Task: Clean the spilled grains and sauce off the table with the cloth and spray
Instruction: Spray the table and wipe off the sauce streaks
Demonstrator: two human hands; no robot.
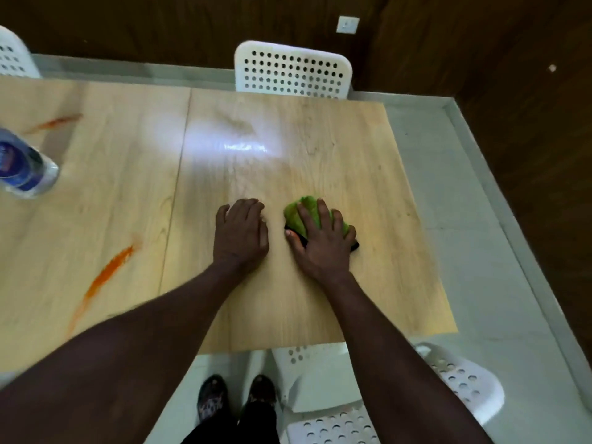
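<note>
A green cloth with a black edge (302,210) lies bunched on the wooden table (320,149), right of centre. My right hand (322,243) presses flat on it with spread fingers. My left hand (241,233) rests on the bare wood just left of the cloth, fingers loosely bent and holding nothing. A long orange sauce streak (107,274) runs diagonally at the left. A second, fainter sauce streak (56,122) lies at the far left back. A clear spray bottle with a blue label (24,169) stands at the left edge. I see no grains.
A white perforated chair (293,72) stands at the table's far side, another chair (12,56) at the back left. Two white chairs (455,379) sit near me at the right, by my feet (237,398). A wet sheen (243,145) shows mid-table.
</note>
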